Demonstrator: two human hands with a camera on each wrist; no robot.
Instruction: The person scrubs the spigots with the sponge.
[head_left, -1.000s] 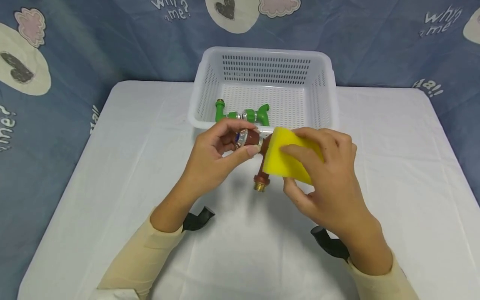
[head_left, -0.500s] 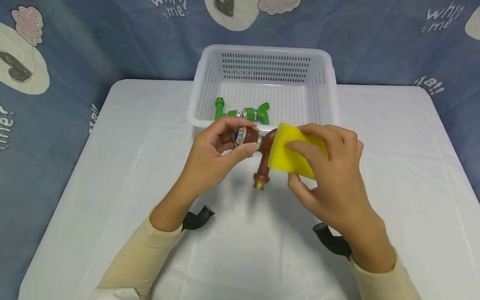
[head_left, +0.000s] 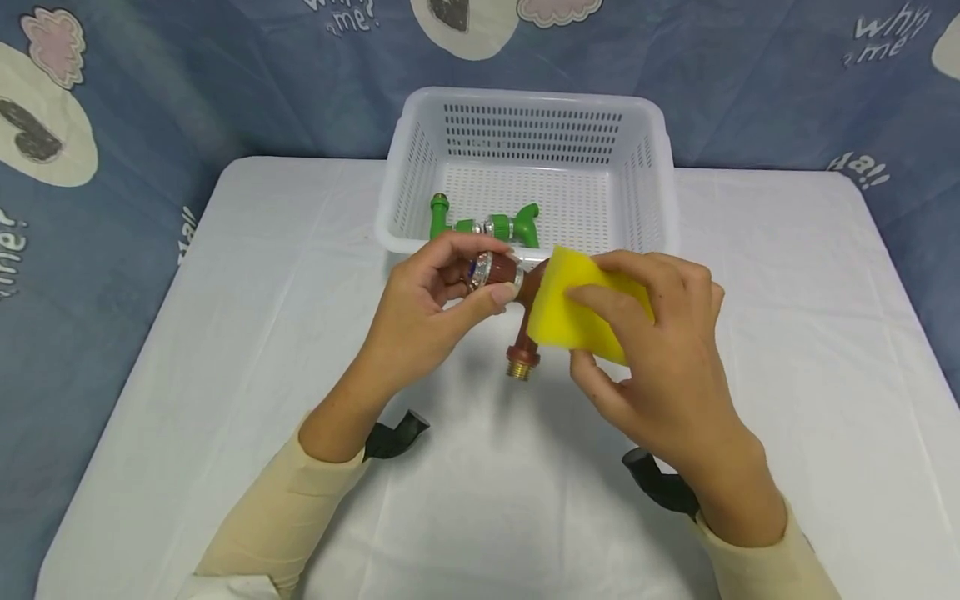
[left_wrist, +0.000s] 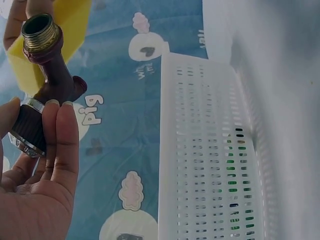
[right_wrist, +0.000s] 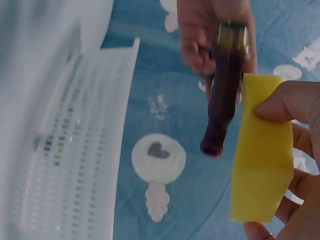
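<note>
A brown faucet [head_left: 522,333] with a silver ring and a brass threaded end is held above the table in front of the basket. My left hand [head_left: 420,321] grips its ringed end between thumb and fingers; the left wrist view shows the brown body [left_wrist: 56,75] and brass threads [left_wrist: 39,32]. My right hand [head_left: 667,350] pinches a yellow sponge [head_left: 573,312] against the faucet's right side in the head view, covering part of it. In the right wrist view the sponge [right_wrist: 262,155] stands beside the faucet [right_wrist: 225,95]; contact there cannot be told.
Behind the hands stands a white perforated basket [head_left: 637,167] with a green faucet [head_left: 498,227] inside. A white cloth [head_left: 810,333] covers the table. A patterned blue cloth [head_left: 300,83] hangs behind it. Black curved pieces [head_left: 397,435] stick out at both wrists.
My right hand and the sponge have shifted slightly right and up, then a little back left along the faucet. My left hand keeps its grip nearly in place.
</note>
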